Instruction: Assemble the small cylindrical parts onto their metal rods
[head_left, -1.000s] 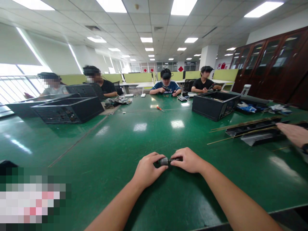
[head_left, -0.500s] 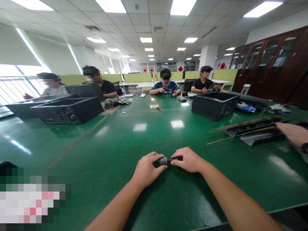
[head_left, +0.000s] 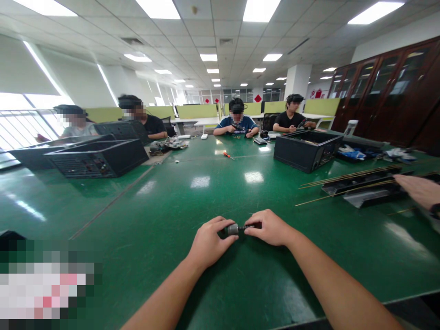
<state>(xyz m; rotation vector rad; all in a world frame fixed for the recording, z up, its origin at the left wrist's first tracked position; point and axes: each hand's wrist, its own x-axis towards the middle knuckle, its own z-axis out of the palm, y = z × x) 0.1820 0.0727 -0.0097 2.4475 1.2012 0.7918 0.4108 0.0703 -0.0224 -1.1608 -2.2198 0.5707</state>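
Note:
Between thumb and fingers, my left hand (head_left: 211,240) pinches a short grey metal cylinder (head_left: 233,229), whose left end is dark and partly covered by the fingers. My right hand (head_left: 270,228) is closed on a thin dark rod (head_left: 242,228) that lines up with the cylinder's right end. The two pieces meet or nearly meet; I cannot tell whether they are joined. Both hands are low over the green table (head_left: 165,275), close together. Much of the rod's far end is hidden in my right hand.
Black computer cases (head_left: 96,158) stand at the left and another case (head_left: 307,149) at the right. An orange screwdriver (head_left: 227,155) lies mid-table. Metal channels (head_left: 371,195) and thin rods lie at right, near another person's hand (head_left: 417,188). Several people sit opposite.
My hands stay almost where they were, with only a very slight shift. The cylinder and rod keep the same arrangement.

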